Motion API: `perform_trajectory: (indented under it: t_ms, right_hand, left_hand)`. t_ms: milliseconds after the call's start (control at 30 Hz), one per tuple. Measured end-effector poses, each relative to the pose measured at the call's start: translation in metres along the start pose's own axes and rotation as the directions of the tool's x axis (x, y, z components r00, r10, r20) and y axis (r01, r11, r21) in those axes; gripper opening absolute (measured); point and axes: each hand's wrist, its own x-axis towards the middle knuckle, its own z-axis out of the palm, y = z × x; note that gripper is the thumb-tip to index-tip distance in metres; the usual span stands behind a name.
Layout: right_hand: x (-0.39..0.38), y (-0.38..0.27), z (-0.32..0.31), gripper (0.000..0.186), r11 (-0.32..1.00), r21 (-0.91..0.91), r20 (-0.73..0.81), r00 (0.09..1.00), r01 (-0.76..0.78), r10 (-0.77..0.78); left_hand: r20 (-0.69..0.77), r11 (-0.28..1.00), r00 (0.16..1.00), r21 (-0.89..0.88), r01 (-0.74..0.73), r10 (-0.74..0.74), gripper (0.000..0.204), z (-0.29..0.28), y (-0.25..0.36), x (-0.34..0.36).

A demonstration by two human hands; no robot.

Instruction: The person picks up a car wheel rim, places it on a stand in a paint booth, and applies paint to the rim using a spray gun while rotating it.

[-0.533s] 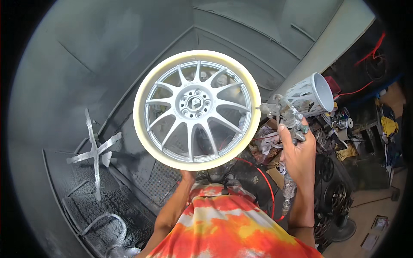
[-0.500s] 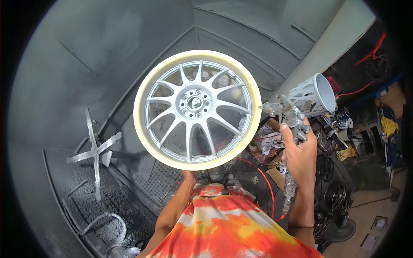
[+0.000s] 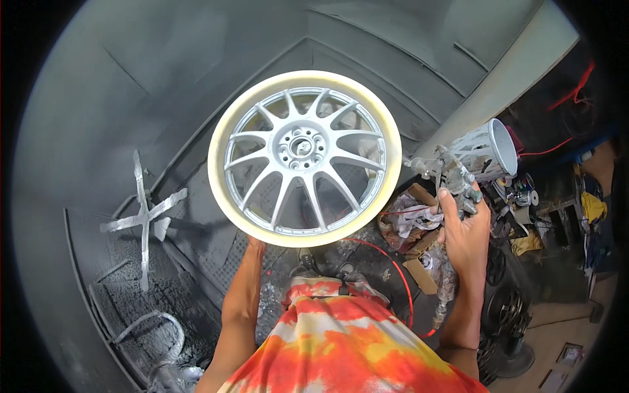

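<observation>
A silver multi-spoke wheel rim (image 3: 293,128) with a yellowish-white outer lip fills the middle of the view. My left hand (image 3: 257,243) is at its lower-left underside, fingers hidden behind it. At the right of the rim, my right hand (image 3: 464,229) grips a metal spray gun (image 3: 449,175) crusted with paint, its nozzle pointing left at the lip. The gun carries a white, paint-streaked cup (image 3: 486,149), and a red hose (image 3: 396,268) runs below it.
Grey booth walls (image 3: 111,118) surround the left and back. A silver-coated cross-shaped stand (image 3: 145,219) is at left. Cardboard boxes (image 3: 419,275), a yellow cloth (image 3: 593,206), cans and dark wheels (image 3: 504,308) crowd the right side.
The rim sits slightly higher and farther right in view, its spokes at a different angle. My left hand has moved up and left; my right hand and the gun shifted slightly right and down.
</observation>
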Motion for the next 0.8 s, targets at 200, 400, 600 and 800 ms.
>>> perform_trajectory:
  t_ms: [200,400,600,800]
  right_hand:
    - [-0.006,-0.010,-0.018,0.019,0.992,0.066,0.168,0.981,-0.111,0.099]
    - [-0.011,-0.008,-0.032,0.026,0.993,0.053,0.210,0.973,-0.105,0.092]
    - [-0.003,0.000,-0.057,0.029,0.989,0.010,0.354,0.926,-0.146,0.133]
    - [0.004,-0.003,-0.063,0.030,0.988,-0.098,0.466,0.872,-0.116,0.148]
  left_hand:
    - [0.008,0.994,0.996,-0.070,0.086,-0.086,0.043,-0.016,-0.024,-0.038]
    - [0.170,0.938,0.929,-0.056,0.342,-0.328,0.039,-0.034,-0.068,-0.082]
    - [0.226,0.969,0.942,0.048,0.244,-0.248,0.039,-0.025,-0.072,-0.079]
    - [-0.057,0.957,0.986,0.237,0.168,-0.159,0.032,-0.006,-0.044,-0.070]
